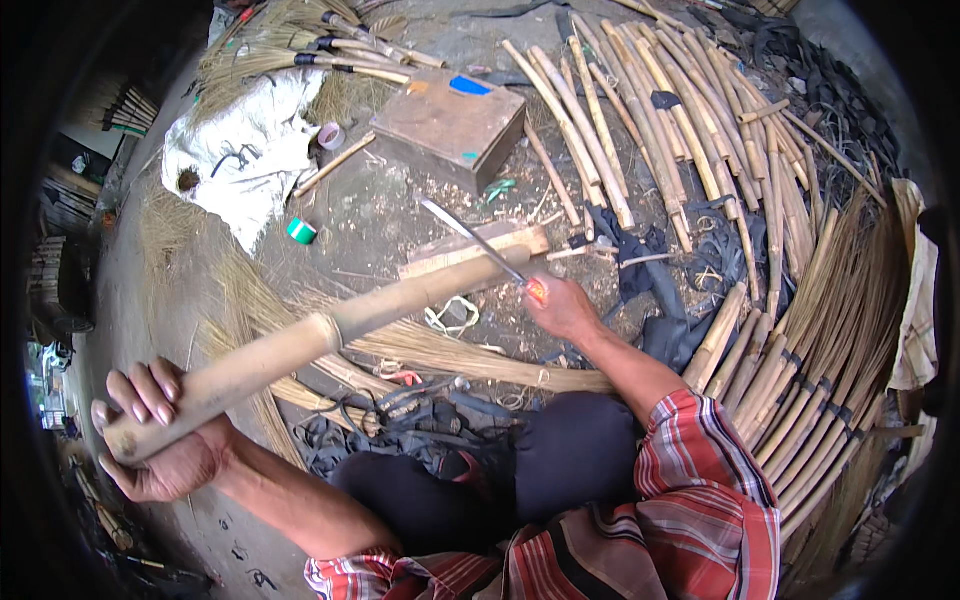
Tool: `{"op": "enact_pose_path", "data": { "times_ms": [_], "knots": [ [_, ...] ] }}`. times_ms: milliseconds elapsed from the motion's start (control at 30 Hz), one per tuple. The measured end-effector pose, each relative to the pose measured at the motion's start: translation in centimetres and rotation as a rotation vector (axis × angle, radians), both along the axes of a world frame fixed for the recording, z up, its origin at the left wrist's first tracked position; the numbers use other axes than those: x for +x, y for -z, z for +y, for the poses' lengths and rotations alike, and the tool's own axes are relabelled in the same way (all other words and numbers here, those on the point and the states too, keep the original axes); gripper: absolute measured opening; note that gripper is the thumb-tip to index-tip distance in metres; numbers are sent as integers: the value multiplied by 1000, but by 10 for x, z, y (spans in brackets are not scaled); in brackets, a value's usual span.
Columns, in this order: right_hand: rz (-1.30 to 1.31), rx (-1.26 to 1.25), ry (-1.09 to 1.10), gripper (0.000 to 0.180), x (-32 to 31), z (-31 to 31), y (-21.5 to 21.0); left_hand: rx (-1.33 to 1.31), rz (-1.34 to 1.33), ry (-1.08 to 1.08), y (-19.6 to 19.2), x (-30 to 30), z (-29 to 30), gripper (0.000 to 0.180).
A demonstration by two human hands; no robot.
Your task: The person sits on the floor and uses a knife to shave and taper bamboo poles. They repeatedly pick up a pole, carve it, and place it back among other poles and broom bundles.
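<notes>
My left hand (150, 430) grips the near end of a long bamboo stick (320, 335) that runs up and right, its far end resting on a small wooden block (440, 255). My right hand (560, 305) is closed on the orange handle of a long-bladed knife (470, 235). The blade points up and left, lying across the far tip of the stick above the block. My dark trousers and plaid sleeves fill the lower middle of the view.
A wooden box (450, 125) sits beyond the block. Cut bamboo poles (640, 110) fan out at the upper right, tied stick bundles (820, 370) at right. A white sack (240, 150), tape rolls (301, 231), straw (440, 350) and black rubber strips (640, 260) litter the ground.
</notes>
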State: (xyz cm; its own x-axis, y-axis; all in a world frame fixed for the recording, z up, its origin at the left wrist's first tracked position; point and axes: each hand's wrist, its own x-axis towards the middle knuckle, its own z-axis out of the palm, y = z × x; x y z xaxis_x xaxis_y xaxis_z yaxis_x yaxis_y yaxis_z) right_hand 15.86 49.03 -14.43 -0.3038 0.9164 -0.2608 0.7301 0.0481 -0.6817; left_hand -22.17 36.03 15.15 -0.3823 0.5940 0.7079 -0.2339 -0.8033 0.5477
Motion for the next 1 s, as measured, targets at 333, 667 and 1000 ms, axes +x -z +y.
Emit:
{"op": "enact_pose_path", "data": {
  "times_ms": [333, 667, 1000],
  "knots": [
    [42, 82, 172, 28, -16, -10, 4, -332, -313, -606, -2, -17, 3, 33],
    [82, 93, 284, 28, -22, -4, 12, -360, -302, -562, 7, -32, 7, 35],
    [12, 41, 357, 25, -22, 0, 1, -361, -228, -545, 15, -38, 0, 43]
  ]
}}
